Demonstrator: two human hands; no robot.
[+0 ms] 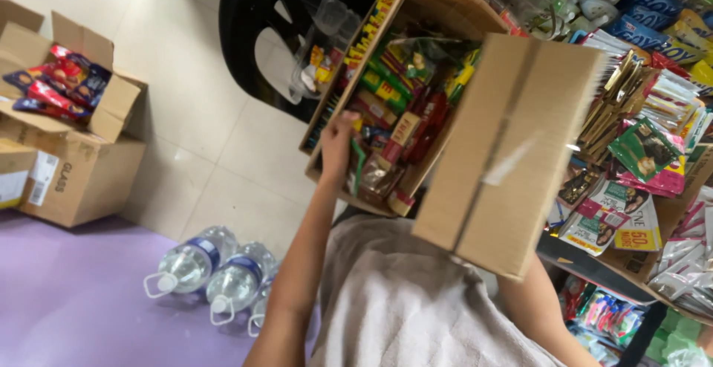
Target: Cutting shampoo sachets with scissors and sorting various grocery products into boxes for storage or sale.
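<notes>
Fingers (pixel 343 123) of my left hand (pixel 336 148) curl onto packets inside the open cardboard box (pixel 512 144), tilted at centre. I cannot see my right hand behind its flap. Water bottles (pixel 215 274) lie near left on the floor.

One tilted head view is given, aimed steeply down and held close over a cardboard box (pixel 445 114) and the tiled floor (pixel 200 114).

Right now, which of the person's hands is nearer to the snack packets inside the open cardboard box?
Left. The left hand is inside the cardboard box, touching the snack packets. The right hand is hidden behind the box flap; only its forearm shows.
</notes>
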